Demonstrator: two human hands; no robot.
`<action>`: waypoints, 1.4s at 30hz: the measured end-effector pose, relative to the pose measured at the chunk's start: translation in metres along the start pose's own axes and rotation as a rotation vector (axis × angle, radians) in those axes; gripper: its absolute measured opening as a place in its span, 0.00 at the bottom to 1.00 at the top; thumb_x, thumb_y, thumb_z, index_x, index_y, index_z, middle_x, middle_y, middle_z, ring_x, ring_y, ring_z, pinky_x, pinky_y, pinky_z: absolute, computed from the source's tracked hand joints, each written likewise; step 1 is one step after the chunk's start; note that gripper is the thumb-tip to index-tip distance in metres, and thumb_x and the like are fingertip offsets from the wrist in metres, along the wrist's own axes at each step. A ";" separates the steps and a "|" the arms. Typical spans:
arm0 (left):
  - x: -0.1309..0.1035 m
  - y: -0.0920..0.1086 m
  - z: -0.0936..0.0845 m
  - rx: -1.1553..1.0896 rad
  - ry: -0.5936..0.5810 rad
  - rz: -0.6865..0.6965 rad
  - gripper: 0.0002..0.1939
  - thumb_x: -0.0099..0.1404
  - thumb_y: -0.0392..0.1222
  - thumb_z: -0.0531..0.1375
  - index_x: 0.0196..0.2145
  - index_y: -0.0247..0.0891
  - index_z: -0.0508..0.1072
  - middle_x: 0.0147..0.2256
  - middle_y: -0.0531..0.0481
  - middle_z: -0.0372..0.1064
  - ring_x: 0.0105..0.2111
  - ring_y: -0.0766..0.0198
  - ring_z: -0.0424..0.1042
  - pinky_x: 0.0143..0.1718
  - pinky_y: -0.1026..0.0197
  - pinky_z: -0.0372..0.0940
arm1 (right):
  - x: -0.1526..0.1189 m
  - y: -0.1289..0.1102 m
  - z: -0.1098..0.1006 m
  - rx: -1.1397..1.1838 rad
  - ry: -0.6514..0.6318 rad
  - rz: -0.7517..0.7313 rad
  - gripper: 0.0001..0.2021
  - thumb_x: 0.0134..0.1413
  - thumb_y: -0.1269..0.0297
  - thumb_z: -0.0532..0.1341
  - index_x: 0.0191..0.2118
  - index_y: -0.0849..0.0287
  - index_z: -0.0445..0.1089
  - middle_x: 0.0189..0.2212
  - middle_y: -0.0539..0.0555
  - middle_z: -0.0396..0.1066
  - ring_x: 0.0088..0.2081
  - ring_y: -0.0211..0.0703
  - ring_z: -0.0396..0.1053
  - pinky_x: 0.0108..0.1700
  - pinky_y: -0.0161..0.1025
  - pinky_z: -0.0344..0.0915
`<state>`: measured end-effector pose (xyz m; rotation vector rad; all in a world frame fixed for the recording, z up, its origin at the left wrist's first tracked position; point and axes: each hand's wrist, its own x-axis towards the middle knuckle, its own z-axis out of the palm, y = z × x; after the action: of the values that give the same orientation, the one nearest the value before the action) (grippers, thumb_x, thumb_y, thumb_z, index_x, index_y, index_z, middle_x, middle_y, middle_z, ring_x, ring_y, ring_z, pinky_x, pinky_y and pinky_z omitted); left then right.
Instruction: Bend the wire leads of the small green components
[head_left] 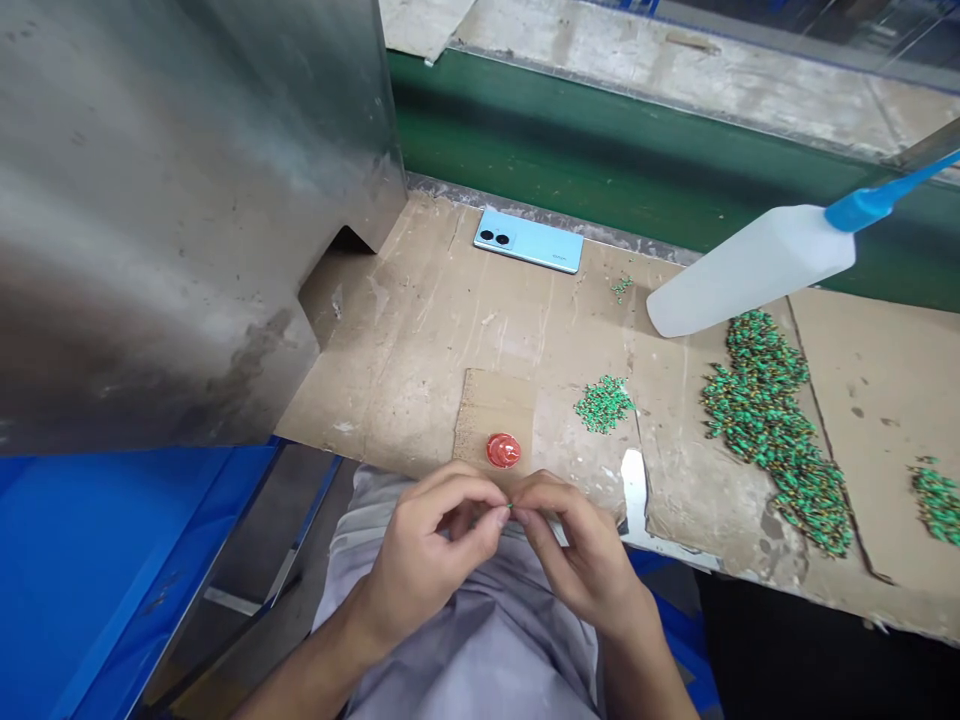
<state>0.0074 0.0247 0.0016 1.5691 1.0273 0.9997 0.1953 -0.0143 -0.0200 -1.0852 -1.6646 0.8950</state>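
My left hand [448, 535] and my right hand [574, 535] meet fingertip to fingertip in front of my lap. Between the pinched thumbs and forefingers shows a tiny green piece [511, 506], mostly hidden by the fingers. Just beyond the fingertips, a small round cap-like thing with glossy red contents [503, 451] rests on a square of cardboard [480, 400]. To the right of it lies a small pile of tiny green pieces [604, 404] with coppery ends. A much larger pile of the same pieces [772, 430] spreads farther right.
A pale blue phone [536, 243] lies at the back of the cardboard-covered bench [397, 350]. Right of it stands a white squeeze bottle [750, 270] with a blue nozzle. A metal panel [187, 220] walls the left, above a blue bin [112, 570]. Another green pile [937, 503] sits far right.
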 end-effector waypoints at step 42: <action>-0.006 -0.024 -0.020 -0.579 0.035 -0.236 0.08 0.74 0.31 0.66 0.45 0.42 0.84 0.54 0.47 0.76 0.56 0.58 0.82 0.60 0.62 0.75 | 0.013 0.030 -0.002 -0.484 0.239 -0.004 0.06 0.71 0.73 0.62 0.42 0.54 0.70 0.36 0.50 0.66 0.40 0.45 0.67 0.42 0.42 0.64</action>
<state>-0.0166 0.0289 -0.0185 0.9380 0.8238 1.0427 0.2027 0.0079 -0.0422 -1.4473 -1.7179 0.3412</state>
